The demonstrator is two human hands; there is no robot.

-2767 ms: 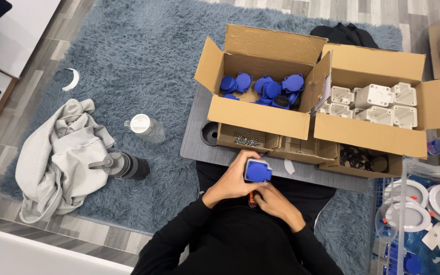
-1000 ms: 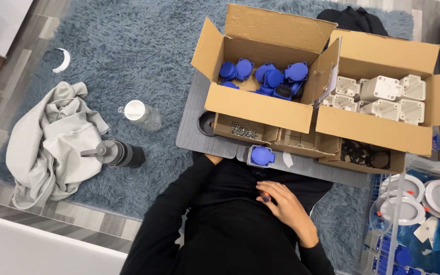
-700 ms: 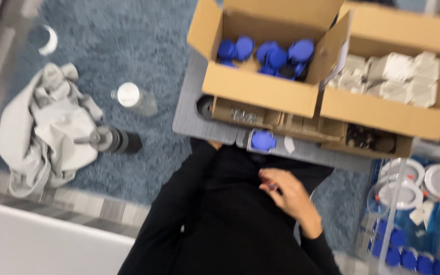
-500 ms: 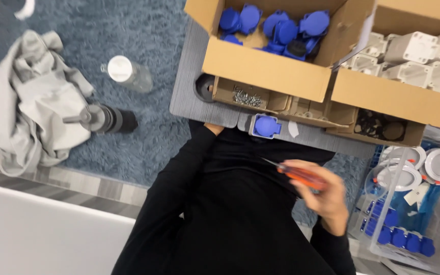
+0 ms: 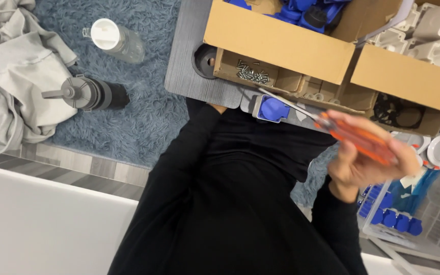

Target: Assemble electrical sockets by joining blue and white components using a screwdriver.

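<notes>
Screwdriver [image 5: 352, 136] hung raised over the lap, just short of the grey board's [image 5: 194, 76] near edge, with open room only below the cardboard boxes [image 5: 281, 38]. Its orange handle showed blurred, its thin metal shaft slanting toward the blue socket [image 5: 272, 108]. The right hand [image 5: 370, 163] was wrapped closed around the handle. The left hand lay hidden under the board.

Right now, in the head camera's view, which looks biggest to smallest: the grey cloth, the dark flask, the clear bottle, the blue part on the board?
1. Crumpled grey cloth
2. Dark grey flask and clear white-capped bottle: alike, unranked
3. Small blue plastic part
</notes>
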